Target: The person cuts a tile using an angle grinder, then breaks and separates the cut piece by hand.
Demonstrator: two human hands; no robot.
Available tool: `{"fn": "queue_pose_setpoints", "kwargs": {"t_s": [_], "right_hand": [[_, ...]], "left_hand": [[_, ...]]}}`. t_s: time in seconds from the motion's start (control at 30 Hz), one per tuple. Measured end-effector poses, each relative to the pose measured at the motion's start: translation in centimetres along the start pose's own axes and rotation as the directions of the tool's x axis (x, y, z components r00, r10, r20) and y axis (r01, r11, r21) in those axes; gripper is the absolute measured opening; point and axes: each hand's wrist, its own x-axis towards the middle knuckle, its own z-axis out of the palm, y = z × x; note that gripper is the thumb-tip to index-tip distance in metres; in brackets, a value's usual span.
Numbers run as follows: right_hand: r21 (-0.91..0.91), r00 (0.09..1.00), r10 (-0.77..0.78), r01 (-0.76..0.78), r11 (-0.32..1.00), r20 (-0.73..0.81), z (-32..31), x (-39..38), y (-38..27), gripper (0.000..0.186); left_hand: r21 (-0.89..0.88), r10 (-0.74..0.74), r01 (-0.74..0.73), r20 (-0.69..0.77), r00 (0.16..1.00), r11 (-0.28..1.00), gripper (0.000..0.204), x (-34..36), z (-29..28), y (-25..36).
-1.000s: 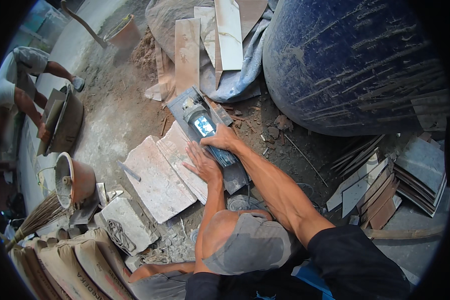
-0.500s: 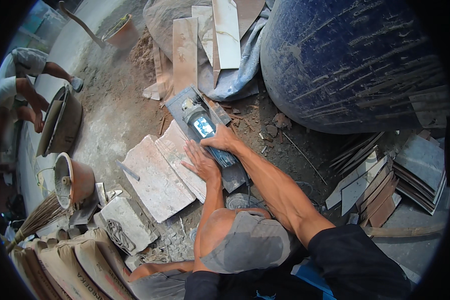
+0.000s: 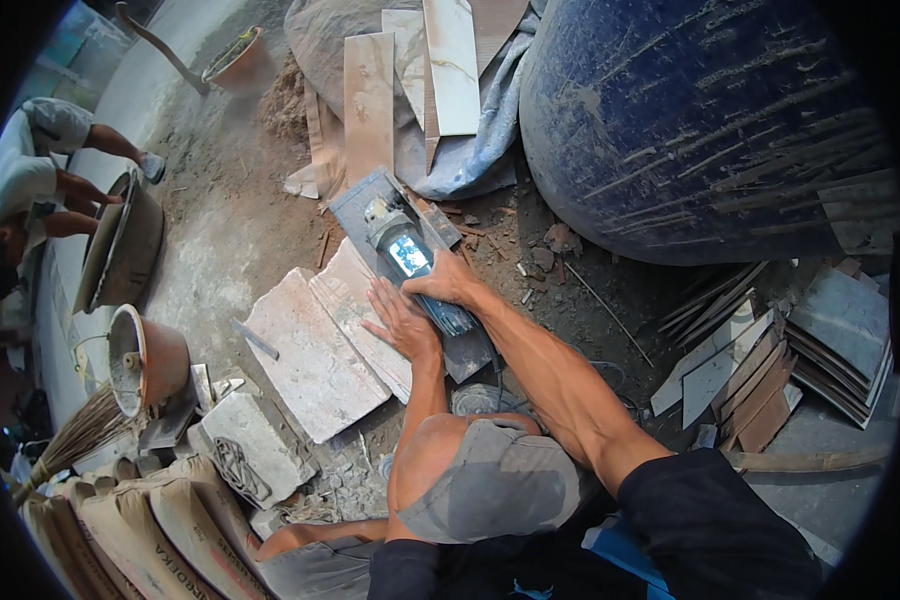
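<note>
My right hand point(image 3: 448, 278) is wrapped round the blue-green body of an angle grinder point(image 3: 450, 314), its metal head point(image 3: 386, 217) pointing away from me. Its disc is not clearly visible. Beneath the grinder lies a long grey tile strip point(image 3: 350, 208). My left hand point(image 3: 402, 322) is flat with its fingers stretched out, pressing at the strip's left edge beside the grinder. Under and beside that hand are two pale, rough stone-like slabs point(image 3: 305, 365), side by side on the ground. A power cord point(image 3: 497, 372) hangs from the grinder's rear.
Cut tiles point(image 3: 370, 105) lean on a tarp ahead; a big blue drum point(image 3: 690, 130) stands right of them. Tile stacks point(image 3: 760, 385) lie at right. At left are a bucket point(image 3: 160, 360), a broom point(image 3: 80, 430), paper sacks point(image 3: 160, 520) and a co-worker point(image 3: 25, 180) bending over a tub point(image 3: 125, 245).
My hands and the grinder stay nearly in place. At left, the co-worker's head has lifted into clearer view and their hands have shifted at the tub.
</note>
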Motion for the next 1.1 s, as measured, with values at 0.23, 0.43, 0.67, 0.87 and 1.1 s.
{"fn": "queue_pose_setpoints", "kwargs": {"t_s": [0.23,0.43,0.67,0.87,1.1], "right_hand": [[0.019,0.999,0.000,0.001,1.000,-0.052,0.4,0.1,0.9,0.073],[0.030,0.999,-0.012,0.013,0.999,-0.031,0.5,-0.3,1.6,0.075],[0.065,0.999,-0.041,0.043,0.997,-0.034,1.0,0.0,2.3,0.072],[0.051,0.997,-0.042,0.045,0.998,-0.059,0.7,-0.7,1.9,0.065],[0.042,1.000,-0.013,0.013,0.999,0.008,-0.3,-2.1,0.8,0.072]], "left_hand": [[0.021,0.010,-0.010,0.018,1.000,1.000,0.050,0.0,-0.2,0.0],[0.039,0.019,-0.021,0.038,0.999,0.999,0.053,0.0,-0.2,-0.1],[0.018,0.008,-0.009,0.076,0.997,1.000,0.054,0.0,-0.5,0.1],[0.014,0.009,-0.010,0.076,0.997,1.000,0.053,-0.1,-0.5,0.1],[0.019,0.029,-0.030,0.030,0.999,0.999,0.052,-0.1,-0.4,0.0]]}}
